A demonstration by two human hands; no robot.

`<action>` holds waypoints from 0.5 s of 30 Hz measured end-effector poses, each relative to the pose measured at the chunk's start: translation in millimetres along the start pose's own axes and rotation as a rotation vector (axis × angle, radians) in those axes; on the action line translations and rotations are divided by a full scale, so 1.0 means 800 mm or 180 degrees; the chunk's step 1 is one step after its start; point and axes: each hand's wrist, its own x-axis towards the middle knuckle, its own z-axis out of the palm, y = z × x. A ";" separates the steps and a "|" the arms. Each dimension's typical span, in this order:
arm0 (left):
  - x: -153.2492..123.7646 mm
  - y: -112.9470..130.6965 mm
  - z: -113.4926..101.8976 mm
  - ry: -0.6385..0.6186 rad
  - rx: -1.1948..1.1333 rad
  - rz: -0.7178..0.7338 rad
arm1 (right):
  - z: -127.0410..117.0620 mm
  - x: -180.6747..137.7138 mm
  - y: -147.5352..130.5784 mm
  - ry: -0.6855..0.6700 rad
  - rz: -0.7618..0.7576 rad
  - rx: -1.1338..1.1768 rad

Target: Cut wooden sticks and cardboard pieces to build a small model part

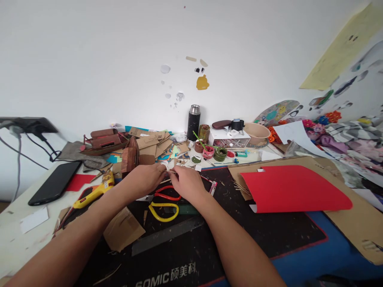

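My left hand (143,179) and my right hand (187,184) meet above the black mat (209,247), fingers pinched together. Between the fingertips sits a small pale piece (168,171), too small to name; a thin stick seems to run through it. Both hands are closed. Just below them lie red-handled scissors (166,195) and yellow-handled scissors (164,211). A brown cardboard model (130,157) stands just beyond my left hand.
A red sheet (293,189) lies on brown cardboard (353,223) at right. A yellow glue gun (95,191), a dark tablet (56,181) and a cardboard scrap (124,229) lie at left. Paint pots (214,152), a black flask (194,121) and a bowl (256,133) stand behind. A grey ruler (167,235) lies in front.
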 end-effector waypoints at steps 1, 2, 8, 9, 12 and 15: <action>0.000 0.000 0.000 0.0004 0.0005 0.0020 | 0.000 0.000 0.000 -0.0007 -0.0002 -0.0011; 0.000 0.001 0.001 0.0009 0.0006 0.0047 | 0.000 0.000 0.000 -0.0012 -0.0012 -0.0021; -0.001 0.002 0.004 0.0025 -0.0116 -0.0054 | 0.000 -0.001 0.000 -0.0005 -0.0082 -0.0037; 0.000 0.002 0.005 0.0037 -0.0104 -0.0059 | 0.000 -0.001 0.000 -0.0001 -0.0073 -0.0041; 0.002 0.003 0.008 0.0052 -0.0045 -0.0003 | 0.001 0.000 0.002 0.0025 -0.0068 -0.0047; 0.003 0.005 0.010 0.0047 -0.0007 0.0029 | 0.003 0.001 0.004 0.0048 -0.0096 -0.0069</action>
